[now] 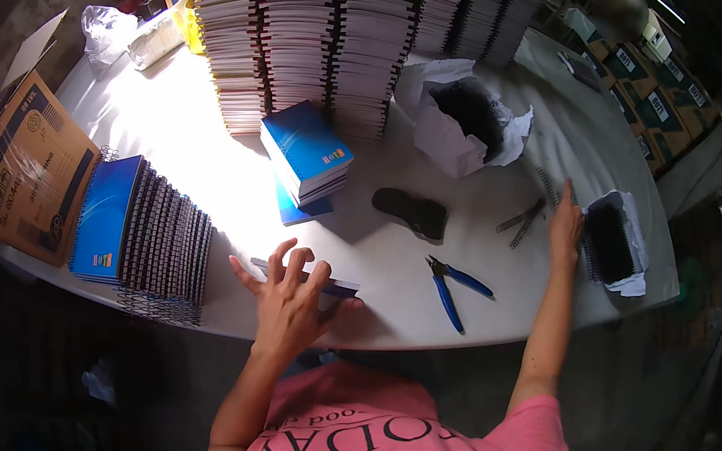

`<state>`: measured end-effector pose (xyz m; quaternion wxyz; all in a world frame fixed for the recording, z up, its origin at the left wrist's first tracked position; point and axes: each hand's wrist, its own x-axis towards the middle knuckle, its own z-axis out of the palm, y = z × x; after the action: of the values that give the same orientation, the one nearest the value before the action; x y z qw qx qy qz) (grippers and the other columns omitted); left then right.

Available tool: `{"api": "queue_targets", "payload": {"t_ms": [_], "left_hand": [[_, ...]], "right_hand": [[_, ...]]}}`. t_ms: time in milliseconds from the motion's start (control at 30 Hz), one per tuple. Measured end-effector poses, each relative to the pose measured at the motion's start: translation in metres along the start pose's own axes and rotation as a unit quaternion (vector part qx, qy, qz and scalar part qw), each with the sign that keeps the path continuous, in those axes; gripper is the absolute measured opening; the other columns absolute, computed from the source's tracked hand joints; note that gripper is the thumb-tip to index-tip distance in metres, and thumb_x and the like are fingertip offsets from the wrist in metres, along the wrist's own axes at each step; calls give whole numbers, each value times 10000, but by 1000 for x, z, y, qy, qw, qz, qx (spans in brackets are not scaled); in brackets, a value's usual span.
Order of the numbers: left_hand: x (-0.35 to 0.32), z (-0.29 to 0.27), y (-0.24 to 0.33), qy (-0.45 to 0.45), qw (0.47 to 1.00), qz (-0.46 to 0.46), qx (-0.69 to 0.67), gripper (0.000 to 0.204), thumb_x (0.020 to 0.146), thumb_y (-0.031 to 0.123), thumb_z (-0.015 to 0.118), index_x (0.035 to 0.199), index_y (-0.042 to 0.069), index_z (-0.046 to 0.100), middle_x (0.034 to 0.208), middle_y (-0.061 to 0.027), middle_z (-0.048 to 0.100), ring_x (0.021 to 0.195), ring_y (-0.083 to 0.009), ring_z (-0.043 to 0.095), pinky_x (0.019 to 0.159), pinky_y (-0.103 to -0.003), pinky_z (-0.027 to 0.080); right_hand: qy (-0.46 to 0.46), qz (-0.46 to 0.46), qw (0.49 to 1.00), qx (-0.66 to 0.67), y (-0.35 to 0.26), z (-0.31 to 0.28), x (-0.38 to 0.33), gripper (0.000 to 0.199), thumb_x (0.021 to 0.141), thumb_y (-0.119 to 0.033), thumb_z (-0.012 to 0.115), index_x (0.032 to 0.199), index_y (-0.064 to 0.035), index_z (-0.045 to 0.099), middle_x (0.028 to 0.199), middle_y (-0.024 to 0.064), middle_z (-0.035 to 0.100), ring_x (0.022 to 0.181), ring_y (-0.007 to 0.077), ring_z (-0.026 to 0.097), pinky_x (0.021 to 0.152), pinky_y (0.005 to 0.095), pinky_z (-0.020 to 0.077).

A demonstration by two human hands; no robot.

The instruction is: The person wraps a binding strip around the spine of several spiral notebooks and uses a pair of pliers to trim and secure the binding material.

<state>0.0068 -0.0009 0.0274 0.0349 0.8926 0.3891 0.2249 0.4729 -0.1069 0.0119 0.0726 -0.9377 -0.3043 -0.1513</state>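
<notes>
My left hand arches over a thin blue notebook near the front edge of the table, fingers on its far side and thumb at its right end. The notebook seems to stand on its edge in that grip, partly hidden by the hand. Off to the right, my right hand reaches out with its index finger stretched forward. A black spiral binding wire lies beside that finger, and I cannot make out whether it is gripped. More binding wires rest crossed just left of the hand.
Blue-handled cutters lie opened, below a dark cloth-like piece. Blue notebooks sit ahead; a wire-bound row stands left by a carton. Tall notebook stacks, a paper-lined container and a paper-lined box surround the workspace.
</notes>
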Motion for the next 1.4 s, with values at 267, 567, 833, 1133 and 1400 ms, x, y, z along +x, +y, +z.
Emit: {"api": "queue_targets", "payload": {"t_ms": [267,567,833,1133,1400], "left_hand": [[4,28,8,182,983,-35,-13,461,575,528,765,731,139,572,1037,-17,496,1048,-261,421,851,-585,267],[4,34,4,163,985,-49,-27,441,555,524,751,726,157,575,908,-2,517,1025,-258,439,860,-583,255],[3,30,8,167,985,-42,-26,408,554,518,742,723,172,606,883,-5,525,1004,-260,455,881,-614,229],[7,28,4,126,990,-47,-31,432,579,531,724,793,168,628,886,-2,509,1010,-251,457,860,-654,232],[6,29,7,150,988,-42,-22,434,556,517,746,756,156,612,896,-15,518,1019,-270,459,867,-637,242]], "right_hand": [[-142,-121,873,451,-90,-84,-62,634,823,26,517,1391,-165,308,857,91,597,746,164,537,699,283,444],[-270,-300,765,502,-195,-90,-172,225,852,-153,649,1073,-181,687,819,40,592,713,176,565,687,321,454],[-134,-379,801,443,-198,-88,-178,226,806,-79,672,1007,-174,708,870,23,562,759,184,583,649,323,461],[-270,-375,695,551,-189,-82,-174,324,710,6,737,986,-164,730,857,36,558,767,164,578,676,285,486],[-209,-313,748,546,-191,-81,-174,337,708,22,735,990,-163,735,846,43,563,739,152,573,672,278,480]]}}
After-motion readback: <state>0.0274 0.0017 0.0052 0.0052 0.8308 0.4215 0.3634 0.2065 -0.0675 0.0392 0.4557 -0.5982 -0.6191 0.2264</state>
